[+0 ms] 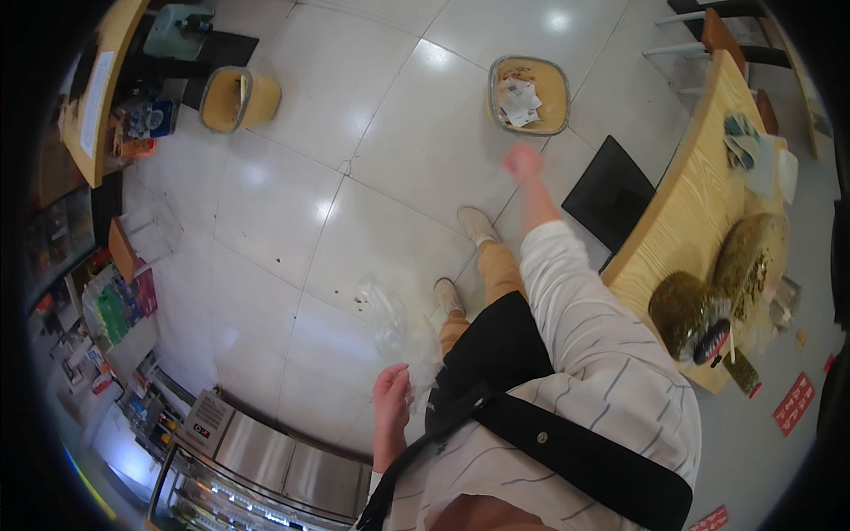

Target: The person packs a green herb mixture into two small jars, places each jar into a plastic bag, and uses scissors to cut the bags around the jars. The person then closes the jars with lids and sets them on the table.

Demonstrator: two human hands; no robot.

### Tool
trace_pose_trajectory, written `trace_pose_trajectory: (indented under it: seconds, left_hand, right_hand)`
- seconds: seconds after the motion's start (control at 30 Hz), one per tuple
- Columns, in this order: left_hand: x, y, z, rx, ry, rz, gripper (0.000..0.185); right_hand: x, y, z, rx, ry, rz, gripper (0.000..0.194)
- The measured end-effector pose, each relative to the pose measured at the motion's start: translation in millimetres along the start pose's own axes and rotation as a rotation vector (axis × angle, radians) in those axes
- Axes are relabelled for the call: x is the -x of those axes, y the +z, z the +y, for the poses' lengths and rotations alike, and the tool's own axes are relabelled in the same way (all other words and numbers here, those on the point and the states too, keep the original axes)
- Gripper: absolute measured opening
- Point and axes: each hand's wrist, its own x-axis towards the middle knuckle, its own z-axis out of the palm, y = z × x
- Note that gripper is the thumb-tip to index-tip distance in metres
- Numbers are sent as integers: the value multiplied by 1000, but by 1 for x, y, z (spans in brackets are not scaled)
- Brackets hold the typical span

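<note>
My left hand grips a crumpled clear plastic bag, which hangs over the tiled floor beside my legs. Stretched forward, my right hand is blurred by motion, so its fingers cannot be made out. It appears just below a yellow waste bin in the picture, and I cannot tell whether they touch. White paper scraps lie inside that bin. I wear a black apron over a white striped top.
A second yellow bin stands at upper left. To the right, a wooden table bears dark green, flaky food and a brush with a black-and-red back. A black mat lies beside it. A steel counter and lit display case occupy the lower left.
</note>
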Motion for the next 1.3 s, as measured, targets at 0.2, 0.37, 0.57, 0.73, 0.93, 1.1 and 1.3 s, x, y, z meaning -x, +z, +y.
trace_pose_trajectory:
  seconds: [0.2, 0.37, 0.57, 0.73, 0.93, 1.1, 1.3]
  left_hand:
    - [34, 18, -1, -90, -4, -344, 12]
    - [84, 49, -3, -224, -86, -840, 11]
    - [157, 102, -38, -506, -34, -1101, 14]
    - [204, 166, -66, -485, -24, -1235, 13]
    - [245, 229, -96, -656, 143, -1320, 22]
    - [245, 283, -113, -976, 502, -1264, 27]
    - [239, 337, -136, -1204, 348, -1214, 27]
  right_hand:
    - [253, 6, 19, 579, 23, -1406, 54]
    - [399, -79, -15, 344, 495, -1487, 57]
    - [489, -205, -40, 157, -51, -1489, 62]
    - [538, -291, -65, 636, -156, -1141, 45]
    - [571, -401, -115, 579, -272, -752, 19]
    - [610, -581, -172, 59, -322, -243, 16]
    - [647, -796, -223, -97, -520, 450, 17]
